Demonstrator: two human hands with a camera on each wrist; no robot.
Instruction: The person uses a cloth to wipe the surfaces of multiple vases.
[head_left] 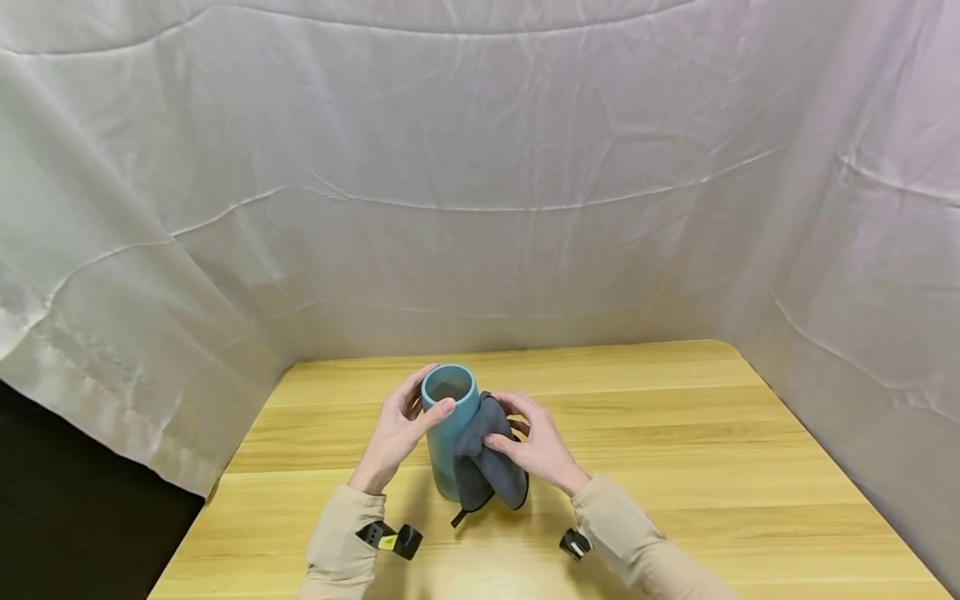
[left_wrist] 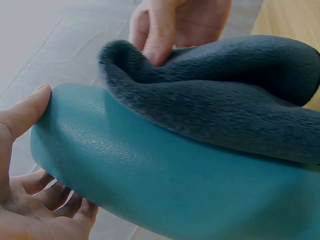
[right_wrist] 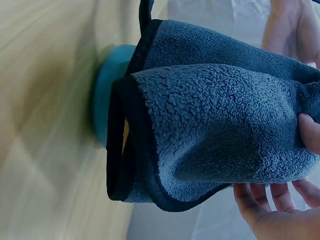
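Teal cup (head_left: 448, 417): stood upright on the wooden table (head_left: 675, 467), near its front-middle, open mouth up. Left hand (head_left: 395, 433): wrapped round the cup's upper part, thumb hooked over the near rim, fingers curled behind the far side. Grey cloth (head_left: 487, 458): soft fleece with dark edging, pressed against the cup's right side and hanging down toward the table. Right hand (head_left: 536, 446): pinched the bunched cloth between thumb and curled fingers, holding it to the cup's wall. White sheet (head_left: 480, 167): hung behind and at both sides of the table.
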